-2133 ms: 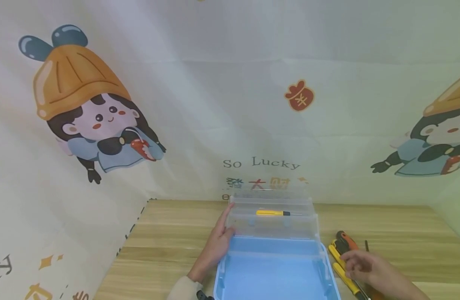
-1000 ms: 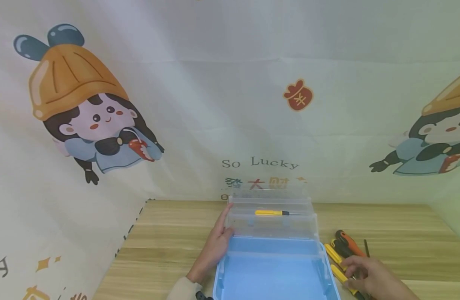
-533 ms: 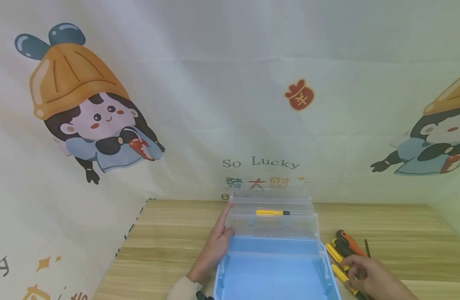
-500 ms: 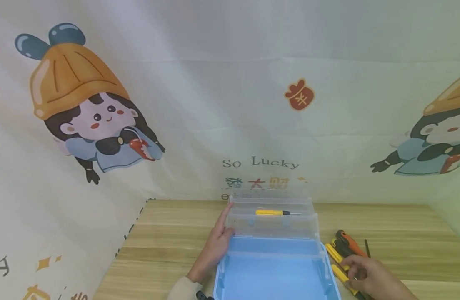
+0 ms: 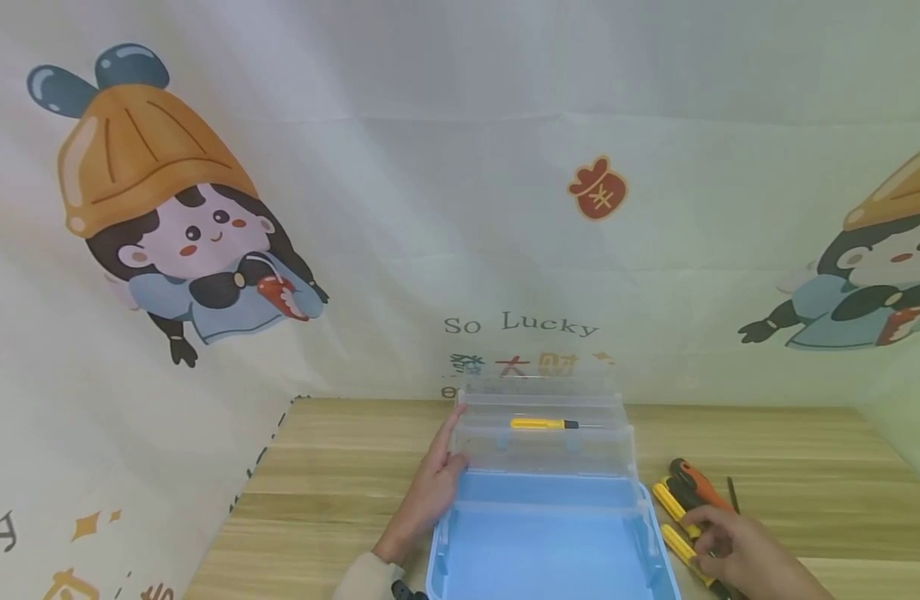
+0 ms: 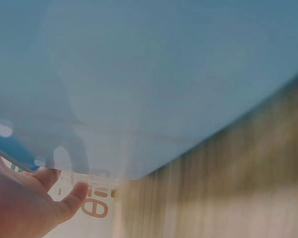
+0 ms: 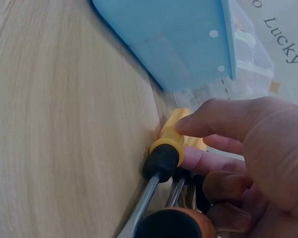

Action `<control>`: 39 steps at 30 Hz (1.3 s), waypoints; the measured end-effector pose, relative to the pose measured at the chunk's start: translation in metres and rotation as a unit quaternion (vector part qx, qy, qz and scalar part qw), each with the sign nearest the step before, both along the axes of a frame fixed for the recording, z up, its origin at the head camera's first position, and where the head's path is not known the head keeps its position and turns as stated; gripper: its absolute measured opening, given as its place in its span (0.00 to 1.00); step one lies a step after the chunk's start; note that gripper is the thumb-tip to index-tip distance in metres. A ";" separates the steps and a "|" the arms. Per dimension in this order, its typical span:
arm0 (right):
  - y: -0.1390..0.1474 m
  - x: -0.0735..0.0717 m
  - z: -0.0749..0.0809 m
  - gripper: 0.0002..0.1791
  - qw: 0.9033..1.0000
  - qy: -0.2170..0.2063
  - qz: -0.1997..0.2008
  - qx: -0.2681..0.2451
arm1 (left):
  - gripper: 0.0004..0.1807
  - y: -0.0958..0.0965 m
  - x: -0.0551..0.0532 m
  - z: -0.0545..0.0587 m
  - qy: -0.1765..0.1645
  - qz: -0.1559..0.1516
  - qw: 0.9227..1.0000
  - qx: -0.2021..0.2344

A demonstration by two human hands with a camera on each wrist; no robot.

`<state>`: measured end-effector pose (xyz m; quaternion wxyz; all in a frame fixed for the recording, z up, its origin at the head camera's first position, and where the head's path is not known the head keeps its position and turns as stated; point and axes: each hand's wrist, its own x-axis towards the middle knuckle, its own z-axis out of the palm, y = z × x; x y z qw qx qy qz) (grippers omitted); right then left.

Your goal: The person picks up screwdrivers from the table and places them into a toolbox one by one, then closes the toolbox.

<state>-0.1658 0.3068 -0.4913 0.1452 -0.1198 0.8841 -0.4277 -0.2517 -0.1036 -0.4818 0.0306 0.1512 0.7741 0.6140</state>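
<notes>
While the left hand (image 5: pixel 428 483) rests against the left side of the clear trays (image 5: pixel 610 454), index finger straight and thumb spread from it, the right hand (image 5: pixel 752 554) pinches the near yellow screwdriver (image 5: pixel 677 542) by its handle. Left hand's other fingers are hidden. Near yellow screwdriver is just right of the blue box (image 5: pixel 542 550), handle toward the worktop's (image 5: pixel 340 467) back edge, shaft angled to front right; can't tell if it's flat on the wood or slightly lifted. Far yellow screwdriver (image 5: pixel 668 498) is just beside it on the back-edge side, a finger near its handle. Beyond that, an orange-and-black tool (image 5: pixel 706 486), then a thin dark rod (image 5: pixel 733 495), both well short of the worktop's right edge. Blue box sits mid-worktop, inside bare, with the clear trays raised behind it near the back edge. A yellow-and-black screwdriver (image 5: pixel 538 424) lies crosswise in one tray, tip pointing right. Printed cloth (image 5: pixel 445 208) hangs behind the back edge. Left wrist view is mostly box wall, blurred.
</notes>
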 end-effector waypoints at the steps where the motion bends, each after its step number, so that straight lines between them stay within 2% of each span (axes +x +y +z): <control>1: 0.000 0.000 0.000 0.22 1.000 -0.010 -0.008 -0.007 | 0.34 0.000 0.000 0.000 -0.001 0.000 1.000 0.001; 5: 0.003 -0.002 0.001 0.23 0.998 -0.045 -0.033 -0.020 | 0.34 0.000 0.000 0.000 -0.004 0.002 1.000 0.005; 13: 0.011 -0.003 0.003 0.26 0.997 -0.069 -0.031 -0.033 | 0.35 -0.001 -0.001 -0.002 -0.010 0.001 1.000 0.010; 26: 0.016 0.000 0.004 0.29 0.996 -0.059 -0.018 -0.070 | 0.35 -0.001 0.000 -0.001 0.000 0.005 1.000 -0.006; 32: 0.016 0.001 0.005 0.27 0.995 -0.056 -0.013 -0.083 | 0.35 -0.002 -0.002 -0.002 0.004 0.012 1.000 -0.015; 39: 0.015 0.001 0.006 0.26 0.991 -0.080 -0.039 -0.103 | 0.36 -0.001 -0.002 -0.004 0.006 0.012 1.000 -0.013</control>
